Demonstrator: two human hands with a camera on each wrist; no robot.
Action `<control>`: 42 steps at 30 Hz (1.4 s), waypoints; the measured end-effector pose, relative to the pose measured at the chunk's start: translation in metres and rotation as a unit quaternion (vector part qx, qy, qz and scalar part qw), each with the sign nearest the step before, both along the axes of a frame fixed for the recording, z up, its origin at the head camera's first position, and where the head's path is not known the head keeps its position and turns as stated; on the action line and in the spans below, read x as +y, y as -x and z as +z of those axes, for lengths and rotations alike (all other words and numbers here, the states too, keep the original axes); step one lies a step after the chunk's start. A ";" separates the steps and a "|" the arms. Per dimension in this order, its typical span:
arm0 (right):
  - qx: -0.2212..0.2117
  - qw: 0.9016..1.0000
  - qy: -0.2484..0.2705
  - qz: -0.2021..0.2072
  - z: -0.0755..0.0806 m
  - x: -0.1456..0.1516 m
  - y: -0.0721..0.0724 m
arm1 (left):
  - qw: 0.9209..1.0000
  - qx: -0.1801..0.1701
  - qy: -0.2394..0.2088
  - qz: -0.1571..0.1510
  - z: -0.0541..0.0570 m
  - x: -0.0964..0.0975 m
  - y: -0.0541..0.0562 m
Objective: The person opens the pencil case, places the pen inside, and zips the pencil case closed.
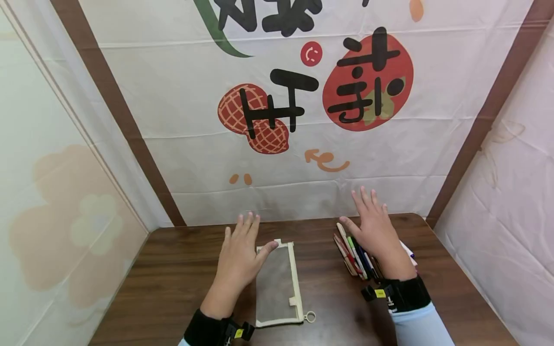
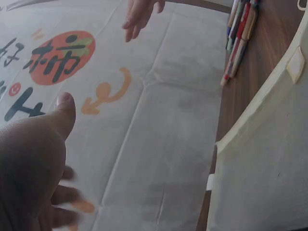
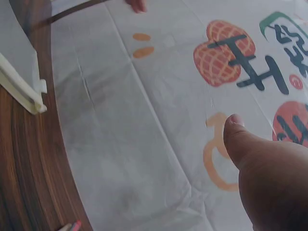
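Observation:
On the table lies a flat mesh zip pouch [image 1: 277, 283] with cream edging and a ring on its zipper pull. My left hand [image 1: 241, 252] is held above the pouch's left side, fingers spread and straight, holding nothing. A bunch of pens [image 1: 357, 254] in several colours lies to the right of the pouch. Over the pens my right hand [image 1: 374, 228] is raised with its fingers spread, also holding nothing. It hides part of the bunch. In the left wrist view the pens [image 2: 238, 41] lie beyond the pouch [image 2: 262, 159].
The brown wooden table [image 1: 186, 274] ends at a white printed curtain [image 1: 195, 158] with fruit drawings and dark characters. More white cloth [image 1: 510, 192] hangs at the right. A pale panel [image 1: 56, 192] with a flower print stands at the left.

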State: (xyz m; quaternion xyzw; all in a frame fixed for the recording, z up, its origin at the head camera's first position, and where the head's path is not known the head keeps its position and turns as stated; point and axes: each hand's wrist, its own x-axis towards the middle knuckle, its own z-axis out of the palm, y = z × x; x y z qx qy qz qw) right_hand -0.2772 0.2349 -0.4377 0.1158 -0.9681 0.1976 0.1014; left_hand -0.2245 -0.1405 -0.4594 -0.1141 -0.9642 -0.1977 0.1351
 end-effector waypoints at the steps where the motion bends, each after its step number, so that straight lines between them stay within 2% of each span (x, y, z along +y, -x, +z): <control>1: -0.004 1.000 0.001 -0.002 0.000 0.002 0.001 | 1.000 -0.008 0.001 0.004 -0.001 0.002 -0.001; 6: -0.027 0.999 0.010 -0.014 0.001 0.011 0.004 | 0.999 -0.042 0.003 0.022 -0.009 0.017 0.002; 10: -0.053 0.998 0.018 -0.025 -0.004 0.025 0.010 | 0.997 -0.070 0.002 0.033 -0.022 0.036 0.007; 15: -0.106 0.993 0.033 -0.047 -0.019 0.049 0.021 | 0.991 -0.120 0.052 0.036 -0.044 0.057 0.013; 19: -0.141 0.987 0.023 -0.070 -0.034 0.068 0.028 | 0.986 -0.145 0.076 0.039 -0.055 0.066 0.016; 24: -0.165 0.980 -0.005 -0.114 -0.052 0.086 0.032 | 0.984 -0.143 0.089 0.054 -0.062 0.072 0.022; 30: -0.190 0.969 -0.004 -0.157 -0.066 0.104 0.030 | 0.981 -0.153 0.099 0.063 -0.065 0.076 0.028; 42: -0.199 0.963 0.007 -0.180 -0.087 0.121 0.034 | 0.984 -0.156 0.075 0.049 -0.073 0.078 0.029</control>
